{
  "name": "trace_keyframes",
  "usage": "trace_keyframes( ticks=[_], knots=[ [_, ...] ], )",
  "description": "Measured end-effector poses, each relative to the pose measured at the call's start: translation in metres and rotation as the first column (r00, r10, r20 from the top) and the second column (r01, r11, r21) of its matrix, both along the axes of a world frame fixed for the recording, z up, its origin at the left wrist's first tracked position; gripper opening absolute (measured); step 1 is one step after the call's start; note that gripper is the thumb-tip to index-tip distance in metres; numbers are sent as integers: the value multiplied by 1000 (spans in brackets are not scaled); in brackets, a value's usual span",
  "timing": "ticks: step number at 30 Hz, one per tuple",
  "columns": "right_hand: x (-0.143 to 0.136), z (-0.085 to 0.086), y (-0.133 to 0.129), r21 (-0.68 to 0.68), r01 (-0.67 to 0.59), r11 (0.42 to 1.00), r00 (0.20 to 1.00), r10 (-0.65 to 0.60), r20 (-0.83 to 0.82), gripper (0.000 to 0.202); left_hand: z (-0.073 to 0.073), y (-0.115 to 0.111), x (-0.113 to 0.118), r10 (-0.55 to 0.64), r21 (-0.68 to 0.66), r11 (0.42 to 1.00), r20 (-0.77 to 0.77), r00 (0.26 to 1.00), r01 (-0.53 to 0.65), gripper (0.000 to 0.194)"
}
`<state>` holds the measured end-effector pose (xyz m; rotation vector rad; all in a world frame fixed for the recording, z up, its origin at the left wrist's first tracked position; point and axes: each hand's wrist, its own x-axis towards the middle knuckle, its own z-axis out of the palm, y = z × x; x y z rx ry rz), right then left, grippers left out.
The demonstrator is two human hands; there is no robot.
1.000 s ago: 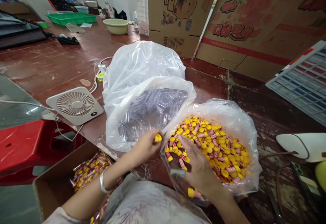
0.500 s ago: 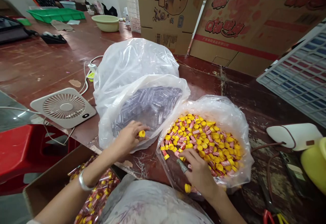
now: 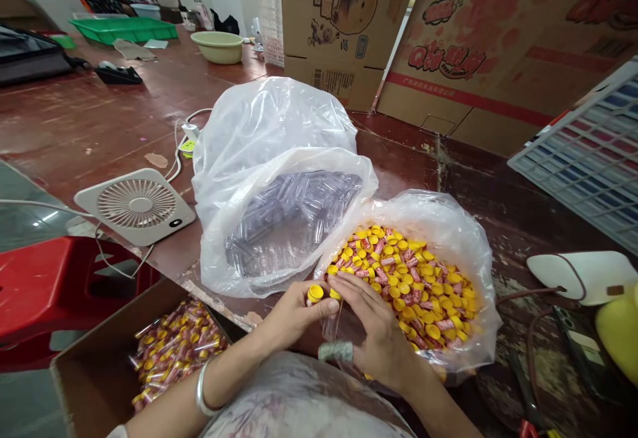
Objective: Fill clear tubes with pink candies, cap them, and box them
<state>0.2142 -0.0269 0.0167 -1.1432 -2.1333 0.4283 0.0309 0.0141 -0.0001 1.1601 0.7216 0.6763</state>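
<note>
Holding clear tube (image 3: 331,324), near-upright, cap (image 3: 335,294) uppermost

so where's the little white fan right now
In the head view, the fan lies on the left side of the table, just above the red stool.

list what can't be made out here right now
All in the head view:
- lower part of the yellow-capped piece: hidden by the left hand
- what lies under the right hand: hidden by its palm
- rest of the yellow object: cut off by the right edge
- wording on the pink rolls: too small
</note>
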Motion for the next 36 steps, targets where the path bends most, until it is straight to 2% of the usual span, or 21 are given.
trace_keyframes(
  ticks=[4, 6, 8, 10, 12, 13, 14, 15, 17, 18, 19, 20, 23, 24, 25, 26, 28, 30, 31, 33, 36],
  knots=[
    [-8, -15, -4, 186, 110, 976, 991, -123, 57, 59, -9, -7, 14, 104, -201, 977, 123, 987, -78, 39],
    [-11, -21, -4, 240, 129, 962, 988, -146, 57, 56, -11, -9, 18, 73, -293, 956, 152, 986, -26, 41],
    [-12, -23, -3, 226, 128, 966, 987, -147, 69, 56, -9, -7, 16, -27, -324, 944, 137, 990, 71, 41],
    [-10, -23, -1, 141, 110, 984, 988, -124, 93, 60, -2, 1, 4, -128, -201, 972, -8, 992, 124, 31],
    [-5, -22, 2, 37, 101, 994, 988, -104, 115, 66, 8, 17, -17, -103, 106, 984, -330, 938, 146, 15],
    [-2, -23, 3, -6, 118, 993, 985, -116, 124, 67, 13, 26, -30, -13, 275, 944, -521, 854, 182, 8],
    [0, -25, 4, -50, 148, 988, 979, -139, 149, 63, 16, 37, -44, 115, 412, 875, -685, 720, 253, 10],
    [1, -28, 5, -98, 189, 977, 966, -167, 198, 56, 18, 47, -57, 249, 486, 799, -803, 541, 354, 17],
    [-1, -36, 4, -206, 262, 943, 917, -177, 357, 42, 17, 64, -80, 447, 479, 691, -872, 200, 541, 26],
    [-4, -39, 4, -253, 283, 925, 885, -150, 441, 41, 14, 70, -88, 492, 441, 667, -866, 89, 601, 29],
    [-9, -42, 3, -285, 290, 913, 853, -112, 509, 41, 11, 74, -95, 514, 408, 649, -858, 25, 642, 30],
    [-14, -45, 2, -300, 291, 908, 826, -81, 557, 41, 7, 77, -99, 521, 388, 638, -853, -2, 665, 30],
    [-23, -49, 1, -310, 287, 906, 790, -41, 611, 46, -1, 81, -107, 534, 374, 614, -845, -16, 695, 31],
    [-22, -50, 1, -320, 289, 902, 798, -43, 601, 47, -2, 81, -108, 535, 393, 617, -845, 3, 682, 30],
    [-19, -50, 2, -335, 295, 895, 819, -56, 571, 46, -2, 80, -109, 525, 435, 636, -849, 55, 637, 27],
    [-14, -50, 2, -352, 299, 887, 850, -80, 521, 43, 0, 80, -110, 498, 485, 672, -855, 144, 559, 23],
    [0, -48, 3, -383, 302, 873, 913, -149, 380, 38, 2, 76, -108, 386, 541, 783, -810, 442, 308, 16],
    [13, -46, 2, -385, 282, 879, 945, -186, 269, 41, 2, 68, -101, 266, 440, 897, -619, 739, 46, 22],
    [18, -44, 0, -375, 269, 887, 950, -182, 252, 46, 0, 64, -95, 231, 353, 935, -509, 829, -44, 27],
    [24, -42, -4, -355, 238, 904, 949, -139, 282, 59, -6, 53, -81, 226, 174, 969, -336, 914, -175, 33],
    [25, -43, -14, -356, 142, 924, 931, -3, 364, 69, -17, 38, -58, 270, -71, 956, -176, 947, -286, 34]
  ],
)
